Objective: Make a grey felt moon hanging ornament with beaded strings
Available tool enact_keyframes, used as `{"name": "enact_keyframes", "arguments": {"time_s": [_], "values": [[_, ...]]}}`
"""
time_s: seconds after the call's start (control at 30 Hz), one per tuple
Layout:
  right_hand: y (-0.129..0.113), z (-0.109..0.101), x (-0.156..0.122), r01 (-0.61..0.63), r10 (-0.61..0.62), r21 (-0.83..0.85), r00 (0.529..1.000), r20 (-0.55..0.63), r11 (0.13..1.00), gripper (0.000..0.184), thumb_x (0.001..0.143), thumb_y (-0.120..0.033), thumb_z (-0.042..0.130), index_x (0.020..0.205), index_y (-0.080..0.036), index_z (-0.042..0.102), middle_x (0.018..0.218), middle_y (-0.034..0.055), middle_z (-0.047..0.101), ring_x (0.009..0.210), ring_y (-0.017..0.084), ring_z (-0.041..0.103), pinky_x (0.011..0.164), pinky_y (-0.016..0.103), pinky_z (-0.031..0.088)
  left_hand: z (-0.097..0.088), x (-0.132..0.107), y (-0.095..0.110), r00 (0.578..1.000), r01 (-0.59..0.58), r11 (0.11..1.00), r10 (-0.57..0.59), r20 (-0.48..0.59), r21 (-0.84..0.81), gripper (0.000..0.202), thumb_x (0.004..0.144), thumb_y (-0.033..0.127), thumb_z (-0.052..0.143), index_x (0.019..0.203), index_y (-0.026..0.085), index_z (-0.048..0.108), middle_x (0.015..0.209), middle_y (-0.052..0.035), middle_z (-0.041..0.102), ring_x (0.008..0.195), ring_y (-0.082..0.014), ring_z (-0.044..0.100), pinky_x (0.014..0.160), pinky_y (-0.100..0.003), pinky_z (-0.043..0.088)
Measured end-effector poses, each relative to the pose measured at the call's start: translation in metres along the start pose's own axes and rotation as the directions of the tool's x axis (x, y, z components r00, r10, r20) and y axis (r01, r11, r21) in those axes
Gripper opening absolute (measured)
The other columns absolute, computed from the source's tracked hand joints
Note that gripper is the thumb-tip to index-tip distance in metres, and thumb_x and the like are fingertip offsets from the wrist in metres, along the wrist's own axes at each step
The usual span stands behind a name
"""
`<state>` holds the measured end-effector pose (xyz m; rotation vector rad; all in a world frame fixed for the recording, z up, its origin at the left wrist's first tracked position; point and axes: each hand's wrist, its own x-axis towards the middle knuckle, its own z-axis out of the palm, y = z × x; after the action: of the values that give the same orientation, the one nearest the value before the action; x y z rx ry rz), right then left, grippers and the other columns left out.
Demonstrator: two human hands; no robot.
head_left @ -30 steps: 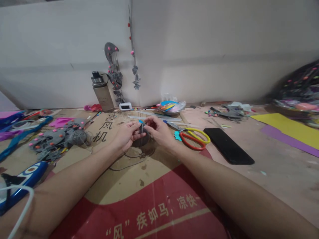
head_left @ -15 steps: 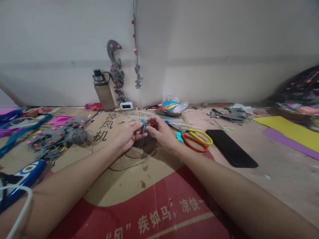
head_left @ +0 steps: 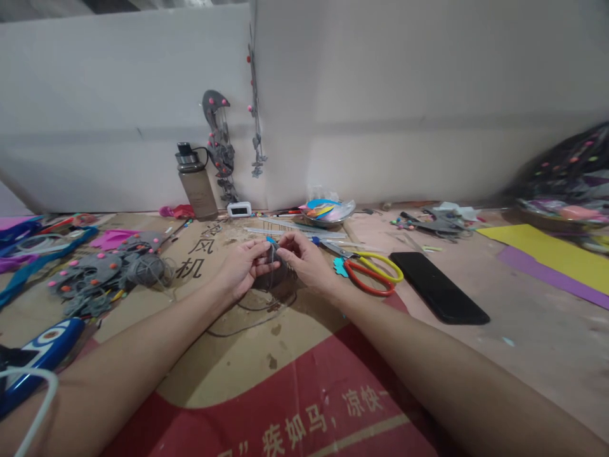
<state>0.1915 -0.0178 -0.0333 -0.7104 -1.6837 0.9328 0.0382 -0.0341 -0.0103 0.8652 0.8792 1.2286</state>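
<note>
My left hand point(head_left: 250, 265) and my right hand point(head_left: 304, 259) meet over the cardboard, fingertips closed in a pinch. Between them is a small grey felt-like piece point(head_left: 273, 255) with a bright blue bit point(head_left: 271, 240) at its top; its exact shape is partly hidden by the fingers. A thin grey cord point(head_left: 242, 330) hangs from the fingers and curls in loops on the cardboard point(head_left: 228, 374). Scissors point(head_left: 373, 273) with one red and one yellow handle lie just right of my right hand, beside a turquoise cut-out point(head_left: 340, 266).
A black phone point(head_left: 438, 287) lies right of the scissors. Grey felt pieces with coloured pompoms point(head_left: 99, 270) and a grey yarn ball point(head_left: 147, 270) are at left. Behind stand a bottle point(head_left: 196, 187), a small white display device point(head_left: 239, 209) and a dish of scraps point(head_left: 328, 216).
The view has tilted up slightly, so things sit a little lower. Both hands stay together on the grey piece, with the right fingers shifted slightly.
</note>
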Motion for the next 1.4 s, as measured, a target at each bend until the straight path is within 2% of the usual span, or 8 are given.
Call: {"name": "enact_keyframes", "arguments": {"time_s": [0.13, 0.47, 0.67, 0.83, 1.07, 1.27, 1.4], "values": [[-0.0011, -0.0002, 0.0002, 0.029, -0.029, 0.002, 1.0, 0.0, 1.0, 0.016, 0.08, -0.027, 0.055, 0.095, -0.021, 0.054, 0.081, -0.0021, 0.052, 0.071, 0.011, 0.048, 0.067, 0.025, 0.04, -0.0014, 0.0013, -0.0003, 1.0, 0.007, 1.0, -0.007, -0.001, 0.0, 0.007, 0.079, 0.012, 0.059, 0.074, 0.009, 0.063, 0.062, 0.0, 0.056, 0.052, -0.0053, 0.053, 0.058, -0.023, 0.059], [-0.0037, -0.0008, -0.0006, 0.04, -0.04, -0.041, 0.999, 0.001, 0.998, 0.011, 0.081, -0.027, 0.054, 0.091, -0.021, 0.055, 0.082, -0.0004, 0.054, 0.074, 0.013, 0.051, 0.07, 0.027, 0.042, -0.0001, 0.0001, 0.0006, 1.0, 0.023, 1.0, -0.023, 0.0, 0.007, 0.008, 0.079, 0.012, 0.059, 0.074, 0.009, 0.064, 0.066, -0.0027, 0.061, 0.055, -0.0068, 0.057, 0.06, -0.023, 0.059], [-0.0044, -0.0003, -0.0007, 0.024, -0.025, -0.06, 1.0, -0.001, 0.998, 0.011, 0.081, -0.027, 0.053, 0.09, -0.021, 0.054, 0.08, -0.001, 0.053, 0.073, 0.013, 0.05, 0.069, 0.027, 0.042, -0.0015, 0.0019, -0.0022, 1.0, 0.013, 1.0, -0.013, -0.01, 0.012, 0.008, 0.078, 0.013, 0.06, 0.074, 0.009, 0.064, 0.061, -0.0005, 0.057, 0.051, -0.0055, 0.053, 0.059, -0.022, 0.059], [-0.0054, 0.0, -0.0011, 0.036, -0.038, -0.096, 0.999, -0.02, 0.995, 0.007, 0.082, -0.027, 0.053, 0.083, -0.02, 0.053, 0.078, -0.0011, 0.052, 0.072, 0.013, 0.049, 0.068, 0.026, 0.041, -0.0034, 0.0035, -0.0022, 1.0, -0.006, 1.0, 0.006, -0.005, 0.029, 0.007, 0.076, 0.014, 0.063, 0.071, 0.009, 0.063, 0.062, -0.0005, 0.057, 0.052, -0.0054, 0.052, 0.062, -0.024, 0.059], [-0.0068, -0.0009, -0.0013, 0.064, -0.065, -0.073, 0.998, -0.009, 0.995, 0.013, 0.082, -0.025, 0.053, 0.093, -0.021, 0.056, 0.085, 0.0003, 0.056, 0.075, 0.013, 0.051, 0.072, 0.028, 0.043, 0.0004, 0.0009, 0.0016, 1.0, -0.019, 0.999, 0.019, -0.014, 0.031, 0.009, 0.076, 0.013, 0.062, 0.069, 0.01, 0.063, 0.058, 0.0016, 0.054, 0.049, -0.0048, 0.05, 0.062, -0.025, 0.059], [-0.0032, -0.0003, -0.0004, 0.051, -0.052, -0.084, 0.999, -0.009, 0.995, 0.009, 0.083, -0.025, 0.053, 0.091, -0.021, 0.055, 0.083, 0.0001, 0.056, 0.075, 0.013, 0.052, 0.073, 0.027, 0.044, 0.003, -0.0008, 0.0027, 1.0, -0.017, 0.999, 0.017, -0.012, 0.036, 0.01, 0.077, 0.012, 0.061, 0.068, 0.01, 0.064, 0.058, 0.0002, 0.057, 0.049, -0.006, 0.053, 0.062, -0.025, 0.059], [-0.0015, 0.0, 0.0011, 0.069, -0.071, -0.077, 0.997, -0.015, 0.995, 0.009, 0.083, -0.025, 0.053, 0.091, -0.022, 0.054, 0.085, 0.0, 0.056, 0.078, 0.013, 0.052, 0.074, 0.027, 0.044, 0.0042, -0.0001, 0.0031, 0.999, -0.011, 0.999, 0.013, -0.038, 0.053, 0.009, 0.079, 0.011, 0.059, 0.074, 0.009, 0.066, 0.068, -0.0044, 0.065, 0.057, -0.0085, 0.06, 0.061, -0.023, 0.059]]}}
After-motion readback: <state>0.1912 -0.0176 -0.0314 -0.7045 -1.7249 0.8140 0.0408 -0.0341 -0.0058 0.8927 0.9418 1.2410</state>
